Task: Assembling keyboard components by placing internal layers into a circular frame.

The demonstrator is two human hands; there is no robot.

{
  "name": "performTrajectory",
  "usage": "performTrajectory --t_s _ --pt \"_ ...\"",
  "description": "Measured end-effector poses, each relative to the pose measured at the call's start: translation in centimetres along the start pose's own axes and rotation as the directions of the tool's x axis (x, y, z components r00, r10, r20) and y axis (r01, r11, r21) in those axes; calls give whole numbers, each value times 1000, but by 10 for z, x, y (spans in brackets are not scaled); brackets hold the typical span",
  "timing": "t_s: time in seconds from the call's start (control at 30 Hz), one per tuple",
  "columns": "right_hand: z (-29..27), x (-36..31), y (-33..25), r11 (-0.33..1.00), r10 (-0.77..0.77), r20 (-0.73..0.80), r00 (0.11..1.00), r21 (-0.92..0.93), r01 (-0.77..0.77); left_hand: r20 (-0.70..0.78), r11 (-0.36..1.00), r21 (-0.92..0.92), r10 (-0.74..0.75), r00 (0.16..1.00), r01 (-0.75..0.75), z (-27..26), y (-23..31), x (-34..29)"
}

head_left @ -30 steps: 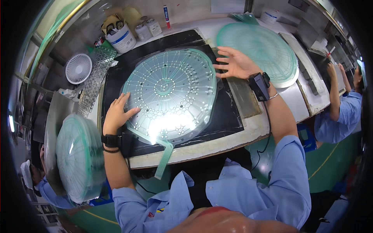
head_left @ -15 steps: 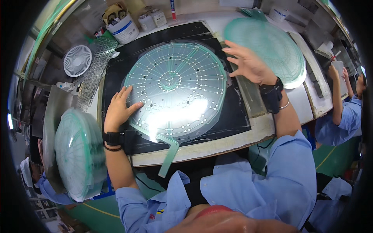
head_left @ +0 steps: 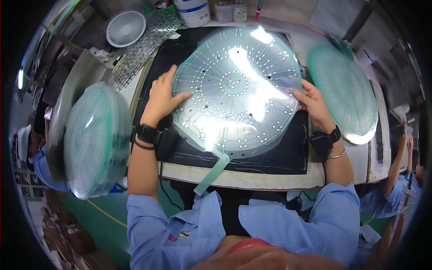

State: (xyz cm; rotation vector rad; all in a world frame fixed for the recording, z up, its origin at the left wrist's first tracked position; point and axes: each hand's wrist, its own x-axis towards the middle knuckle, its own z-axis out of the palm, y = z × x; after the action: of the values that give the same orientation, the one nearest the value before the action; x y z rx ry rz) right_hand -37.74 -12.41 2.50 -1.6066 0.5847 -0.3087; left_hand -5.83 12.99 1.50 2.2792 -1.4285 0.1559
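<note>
A round, clear flexible circuit sheet [head_left: 213, 101] with green traces, pale dots and a narrow tail [head_left: 210, 174] lies over a black mat [head_left: 288, 155]. Bright glare bends across the sheet, and its upper right part looks bowed. My left hand [head_left: 159, 96] holds its left edge, thumb over the top and fingers along the rim. At the right edge my right hand [head_left: 313, 104] grips the sheet between thumb and fingers. The tail hangs toward me past the front edge of the table.
A stack of similar round sheets [head_left: 87, 139] stands at the left, another stack [head_left: 344, 92] at the right. Along the back are a white tub [head_left: 192, 12], small bottles [head_left: 223, 12], a red-and-blue marker [head_left: 258, 9], a white fan [head_left: 126, 29] and a dotted clear strip [head_left: 146, 49]. Another person [head_left: 390, 180] works at the right.
My right hand has come down from above the sheet and now grips its right edge. Glare on the sheet has shifted and spread. The whole view has turned, moving the table rightward.
</note>
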Motion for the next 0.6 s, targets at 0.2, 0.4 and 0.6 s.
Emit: performTrajectory --t_s 0.2,0.4,0.6 --pt "3 8 3 938 -128 -120 985 308 159 255 515 -749 -357 898 417 1 -20 17" --pt "5 8 2 941 -120 -84 989 308 140 249 -76 -968 -227 941 238 -5 -5 14" --pt "6 7 5 943 -117 -93 989 303 140 192 -47 -981 -231 954 186 -1 -4 11"
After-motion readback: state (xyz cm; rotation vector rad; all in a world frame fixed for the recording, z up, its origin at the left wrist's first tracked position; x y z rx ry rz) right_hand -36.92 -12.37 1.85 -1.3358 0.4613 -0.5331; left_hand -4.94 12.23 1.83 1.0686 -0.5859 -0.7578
